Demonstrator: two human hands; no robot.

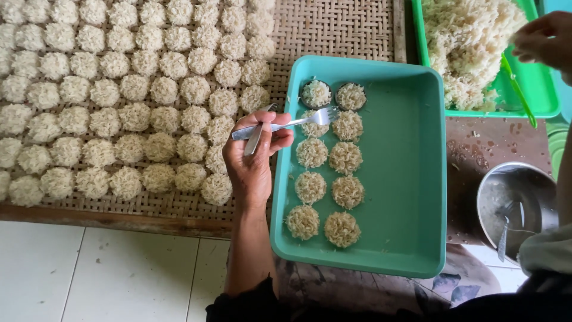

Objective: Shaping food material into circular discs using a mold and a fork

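Fork [298, 121], silver, tines over rice rounds [314, 128]

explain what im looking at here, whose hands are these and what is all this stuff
This single picture comes from a camera worn on a person's head, looking down at their own work; no machine is involved. Their left hand holds a silver metal fork and what looks like a second metal utensil, its tines over small round cakes of pale shredded strands lined up in two columns inside a teal rectangular plastic tray. Many more such cakes cover a woven bamboo mat on the left. At top right, their right hand reaches over a green plastic tray heaped with loose strands. A round metal bowl sits lower right.
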